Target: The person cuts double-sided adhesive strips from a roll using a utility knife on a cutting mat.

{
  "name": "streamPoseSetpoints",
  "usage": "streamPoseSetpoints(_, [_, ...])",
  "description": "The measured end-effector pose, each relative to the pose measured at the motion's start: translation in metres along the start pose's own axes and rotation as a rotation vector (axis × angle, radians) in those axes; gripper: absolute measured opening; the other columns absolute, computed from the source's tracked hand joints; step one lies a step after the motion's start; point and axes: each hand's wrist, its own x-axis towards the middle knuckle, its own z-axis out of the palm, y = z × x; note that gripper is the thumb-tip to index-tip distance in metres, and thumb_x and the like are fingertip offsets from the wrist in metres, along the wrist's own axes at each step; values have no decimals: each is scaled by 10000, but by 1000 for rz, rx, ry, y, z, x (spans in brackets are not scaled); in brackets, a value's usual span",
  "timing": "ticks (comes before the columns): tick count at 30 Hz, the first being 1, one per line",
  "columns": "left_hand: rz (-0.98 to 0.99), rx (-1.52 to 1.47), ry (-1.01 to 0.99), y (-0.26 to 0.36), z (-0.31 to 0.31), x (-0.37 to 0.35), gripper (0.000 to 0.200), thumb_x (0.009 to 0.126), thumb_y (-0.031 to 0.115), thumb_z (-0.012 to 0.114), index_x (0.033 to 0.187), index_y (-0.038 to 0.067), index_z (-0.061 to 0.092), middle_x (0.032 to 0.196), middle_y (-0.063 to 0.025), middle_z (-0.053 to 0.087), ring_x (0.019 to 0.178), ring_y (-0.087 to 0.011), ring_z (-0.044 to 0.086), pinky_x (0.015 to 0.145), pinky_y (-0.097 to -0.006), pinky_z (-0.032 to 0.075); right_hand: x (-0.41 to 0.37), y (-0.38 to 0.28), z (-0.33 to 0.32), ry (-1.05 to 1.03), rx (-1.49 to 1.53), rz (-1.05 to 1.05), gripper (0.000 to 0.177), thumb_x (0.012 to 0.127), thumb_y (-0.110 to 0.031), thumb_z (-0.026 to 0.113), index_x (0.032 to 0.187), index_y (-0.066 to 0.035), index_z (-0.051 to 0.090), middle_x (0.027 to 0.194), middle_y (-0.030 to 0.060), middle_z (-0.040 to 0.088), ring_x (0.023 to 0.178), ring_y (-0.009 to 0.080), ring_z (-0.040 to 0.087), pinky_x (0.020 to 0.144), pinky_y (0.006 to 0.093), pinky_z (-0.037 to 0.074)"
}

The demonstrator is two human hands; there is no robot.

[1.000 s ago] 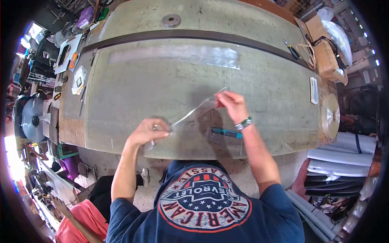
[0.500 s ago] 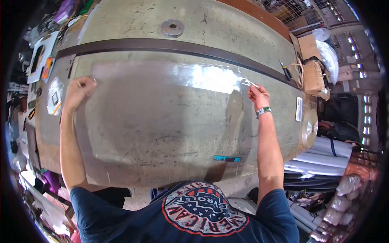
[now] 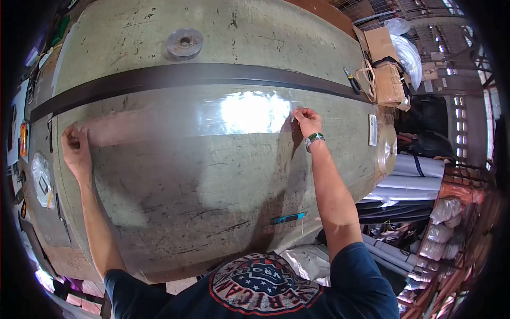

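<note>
A wide strip of clear plastic film [image 3: 255,112] stretches sideways between my two hands, with a bright glare on its right part. The fingertips of my left hand [image 3: 77,146] pinch its left end. At the other end, my right hand [image 3: 308,123] has thumb and fingers closed on the film's corner. The strip runs just in front of a long dark bar [image 3: 175,74] that crosses the worktable [image 3: 175,181]. Beyond the bar lies a roll of clear strip [image 3: 184,43].
A teal strip-shaped item [image 3: 288,218] lies near the front edge. Pliers [image 3: 351,81], a cardboard box [image 3: 389,85] and a pale flat piece [image 3: 372,129] are at the right. A clear plastic bag [image 3: 42,179] sits at the left. Long white rolls [image 3: 398,173] are stacked beside the table.
The camera view has shifted, so the table things sit further left. Both hands still hold the film; it now appears straighter, and its right end has less crumple showing.
</note>
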Motion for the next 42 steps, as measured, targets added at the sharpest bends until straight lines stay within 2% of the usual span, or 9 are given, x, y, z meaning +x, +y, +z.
streamPoseSetpoints(9, [-39,-161,14,-24,1,1,379,974,239,750,1246,-6,650,1047,-47,643,896,-121,578,822,-282,500,1,28,-9,-20,-51,-139,208,970,-81,675,1149,-8,752,933,37,745,811,116,659,761,274,532])
streamPoseSetpoints(15, [-24,-159,311,-45,-7,5,400,990,210,733,1258,-59,606,1113,-131,678,991,-187,639,884,-324,519,-23,43,-63,69,-53,-246,233,998,-153,641,1138,6,736,901,46,745,797,128,660,754,283,530])
streamPoseSetpoints(19, [-25,-138,140,21,-38,-69,401,986,224,741,1234,-64,614,1127,-158,680,1037,-226,653,922,-335,523,-122,56,-149,131,-187,-313,285,998,-237,652,1140,-3,731,939,113,769,847,172,706,783,317,550])
streamPoseSetpoints(23, [215,-18,-160,120,-35,-218,250,946,109,747,1165,16,667,1116,-127,683,1061,-242,649,932,-374,529,-231,96,-201,94,-384,-244,260,963,-206,690,1130,-12,734,985,171,757,919,261,728,828,387,556])
streamPoseSetpoints(26, [347,-74,-629,214,-19,-322,379,832,169,816,1158,29,684,1121,-179,685,1097,-377,631,988,-477,489,-286,115,-191,-33,-584,-548,315,882,-220,771,1143,-49,723,1072,164,704,1018,370,651,887,457,530])
streamPoseSetpoints(29, [511,-179,-788,283,5,-400,404,798,205,844,1152,63,708,1206,-139,647,1164,-344,579,992,-456,475,-302,120,-162,-210,-596,-754,401,824,-242,808,1182,-96,703,1155,118,651,1104,350,590,906,455,492])
streamPoseSetpoints(32, [632,35,-743,307,24,-437,414,786,253,859,1141,95,718,1237,-125,635,1186,-345,550,999,-474,437,-296,138,-145,-243,-555,-788,329,819,-216,795,1103,-96,680,1154,106,625,1099,341,573,909,459,465])
streamPoseSetpoints(38, [578,78,-690,305,34,-451,242,812,214,829,1007,107,735,1222,-133,638,1184,-352,534,1002,-488,420,-260,137,-158,-464,-515,-596,200,822,-113,743,978,-112,618,1046,87,685,1092,301,629,908,477,456])
streamPoseSetpoints(42, [580,5,-686,301,30,-450,152,828,118,785,959,73,722,1187,-167,668,1167,-358,553,1007,-485,435,-197,134,-192,-358,-508,-581,184,840,-125,731,987,-111,620,967,112,717,996,331,677,900,481,471])
